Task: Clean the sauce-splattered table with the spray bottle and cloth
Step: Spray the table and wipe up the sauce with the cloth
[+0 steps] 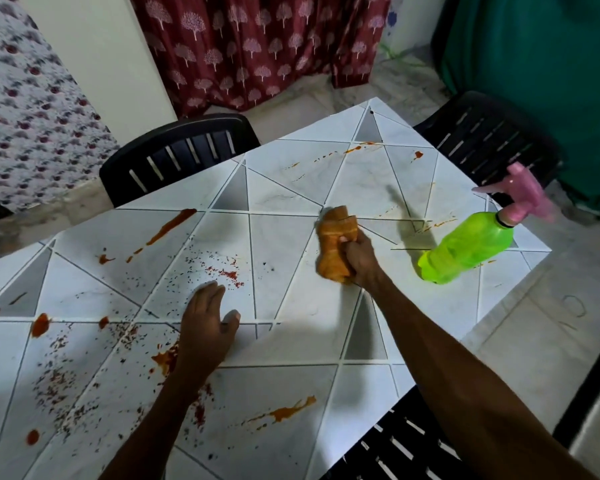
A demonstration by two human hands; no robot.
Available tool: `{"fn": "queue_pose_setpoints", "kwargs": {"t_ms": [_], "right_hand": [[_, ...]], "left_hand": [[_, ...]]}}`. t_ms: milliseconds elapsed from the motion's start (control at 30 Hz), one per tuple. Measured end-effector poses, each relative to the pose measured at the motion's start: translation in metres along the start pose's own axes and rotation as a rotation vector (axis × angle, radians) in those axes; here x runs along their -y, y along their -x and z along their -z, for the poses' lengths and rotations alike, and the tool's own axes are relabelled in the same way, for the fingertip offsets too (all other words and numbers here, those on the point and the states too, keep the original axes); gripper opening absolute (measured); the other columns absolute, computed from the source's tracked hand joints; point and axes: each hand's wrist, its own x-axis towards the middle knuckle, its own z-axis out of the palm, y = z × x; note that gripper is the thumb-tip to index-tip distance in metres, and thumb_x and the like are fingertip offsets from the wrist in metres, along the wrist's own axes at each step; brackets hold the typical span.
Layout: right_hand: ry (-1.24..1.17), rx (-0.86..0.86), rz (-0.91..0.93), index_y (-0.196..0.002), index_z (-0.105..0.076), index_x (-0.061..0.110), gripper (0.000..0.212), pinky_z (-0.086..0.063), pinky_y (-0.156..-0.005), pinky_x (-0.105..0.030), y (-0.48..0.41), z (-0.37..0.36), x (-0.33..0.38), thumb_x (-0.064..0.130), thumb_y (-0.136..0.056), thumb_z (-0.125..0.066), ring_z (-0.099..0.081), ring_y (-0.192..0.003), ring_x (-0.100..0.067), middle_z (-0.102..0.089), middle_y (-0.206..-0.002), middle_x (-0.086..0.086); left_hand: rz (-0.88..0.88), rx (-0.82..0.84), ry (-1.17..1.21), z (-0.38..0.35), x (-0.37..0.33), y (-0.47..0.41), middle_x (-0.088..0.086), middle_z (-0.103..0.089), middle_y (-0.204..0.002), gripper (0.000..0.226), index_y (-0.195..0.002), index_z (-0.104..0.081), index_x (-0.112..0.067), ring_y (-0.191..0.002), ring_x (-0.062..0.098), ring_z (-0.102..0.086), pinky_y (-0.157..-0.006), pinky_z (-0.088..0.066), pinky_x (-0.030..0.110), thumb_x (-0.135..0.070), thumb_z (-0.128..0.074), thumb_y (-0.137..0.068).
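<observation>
The white table [291,258] with a grey triangle pattern carries red-orange sauce streaks and dark specks, thickest on its left half. My right hand [362,259] grips a bunched orange cloth [335,245] pressed on the table near its middle. My left hand [207,323] lies flat on the tabletop, fingers spread, holding nothing, next to a sauce smear. A green spray bottle [465,252] with a pink trigger head [523,194] stands tilted near the table's right edge, apart from both hands.
Black slatted chairs stand at the far side [177,157], at the far right corner [489,136] and at the near right [402,445]. A maroon patterned curtain [257,46] hangs behind. Tiled floor shows to the right.
</observation>
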Motion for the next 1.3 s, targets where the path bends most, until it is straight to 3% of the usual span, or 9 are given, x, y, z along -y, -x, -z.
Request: {"fn": "queue_pose_setpoints", "kwargs": {"t_ms": [133, 267, 433, 533, 633, 767, 933, 1167, 1300], "right_hand": [[0.069, 0.24, -0.042, -0.106, -0.07, 0.018, 0.037, -0.056, -0.084, -0.043, 0.046, -0.07, -0.018, 0.01, -0.074, -0.053, -0.066, -0.091, -0.024, -0.071, -0.101, -0.007], [0.229, 0.418, -0.031, -0.136, -0.06, 0.023, 0.049, -0.047, -0.107, -0.045, 0.096, -0.121, -0.039, 0.014, -0.088, -0.059, -0.059, -0.121, -0.026, -0.063, -0.135, -0.007], [0.266, 0.553, -0.005, -0.144, -0.051, 0.023, 0.051, -0.045, -0.108, -0.044, 0.132, -0.138, -0.044, 0.01, -0.095, -0.056, -0.051, -0.13, -0.028, -0.055, -0.144, -0.008], [0.142, 0.528, -0.028, -0.141, -0.054, 0.018, 0.048, -0.054, -0.093, -0.031, 0.127, -0.116, -0.036, 0.004, -0.095, -0.058, -0.058, -0.122, -0.026, -0.061, -0.134, -0.005], [-0.062, 0.433, -0.116, -0.125, -0.062, 0.015, 0.035, -0.059, -0.087, -0.044, 0.112, -0.078, -0.019, 0.003, -0.093, -0.059, -0.069, -0.108, -0.032, -0.071, -0.119, -0.012], [-0.219, 0.29, -0.143, -0.118, -0.062, 0.007, 0.029, -0.062, -0.066, -0.038, 0.074, -0.024, 0.001, -0.005, -0.095, -0.051, -0.071, -0.085, -0.028, -0.075, -0.094, -0.008], [-0.11, 0.081, -0.052, -0.126, -0.059, 0.007, 0.029, -0.058, -0.072, -0.035, 0.037, 0.015, 0.007, 0.0, -0.1, -0.048, -0.068, -0.092, -0.024, -0.07, -0.104, -0.006], [0.108, 0.167, 0.039, -0.118, -0.063, 0.015, 0.033, -0.059, -0.068, -0.024, 0.025, -0.07, 0.008, -0.003, -0.095, -0.047, -0.072, -0.077, -0.005, -0.071, -0.099, -0.002], [0.308, 0.284, 0.122, -0.127, -0.063, 0.027, 0.051, -0.054, -0.098, -0.049, 0.026, -0.15, -0.003, 0.03, -0.077, -0.052, -0.068, -0.108, -0.028, -0.071, -0.12, -0.007]], "left_hand": [[0.006, -0.028, 0.019, 0.006, 0.011, 0.003, 0.017, -0.051, -0.141, 0.059, -0.133, -0.054, 0.0, -0.134, 0.031, -0.043, -0.11, -0.034, 0.043, -0.041, -0.049, -0.09], [0.11, -0.02, 0.03, 0.019, 0.025, 0.007, 0.015, -0.047, -0.145, 0.059, -0.137, -0.05, -0.005, -0.135, 0.029, -0.04, -0.112, -0.033, 0.045, -0.04, -0.049, -0.09], [0.112, -0.021, 0.029, 0.026, 0.042, 0.019, 0.017, -0.048, -0.143, 0.058, -0.137, -0.05, -0.003, -0.134, 0.031, -0.042, -0.111, -0.037, 0.047, -0.038, -0.048, -0.09], [0.083, -0.023, 0.063, 0.028, 0.04, 0.019, 0.016, -0.049, -0.143, 0.056, -0.137, -0.05, -0.004, -0.135, 0.029, -0.042, -0.111, -0.037, 0.047, -0.036, -0.049, -0.091], [0.04, -0.022, 0.106, 0.025, 0.03, 0.012, 0.016, -0.053, -0.139, 0.054, -0.134, -0.053, -0.003, -0.133, 0.029, -0.044, -0.11, -0.038, 0.047, -0.036, -0.049, -0.092], [0.03, -0.004, 0.099, 0.015, 0.015, -0.002, 0.015, -0.055, -0.137, 0.052, -0.131, -0.056, -0.002, -0.132, 0.03, -0.045, -0.107, -0.041, 0.051, -0.033, -0.054, -0.09], [0.056, 0.003, 0.077, 0.013, 0.017, -0.008, 0.014, -0.054, -0.139, 0.053, -0.133, -0.056, -0.003, -0.134, 0.029, -0.043, -0.108, -0.04, 0.05, -0.032, -0.056, -0.089], [0.205, -0.046, 0.017, 0.041, 0.064, 0.001, 0.013, -0.043, -0.149, 0.06, -0.142, -0.044, -0.008, -0.14, 0.027, -0.035, -0.116, -0.03, 0.044, -0.04, -0.049, -0.092], [0.19, -0.098, -0.041, 0.062, 0.098, 0.008, 0.019, -0.049, -0.142, 0.059, -0.136, -0.049, -0.003, -0.133, 0.033, -0.043, -0.11, -0.039, 0.047, -0.04, -0.052, -0.091]]}}
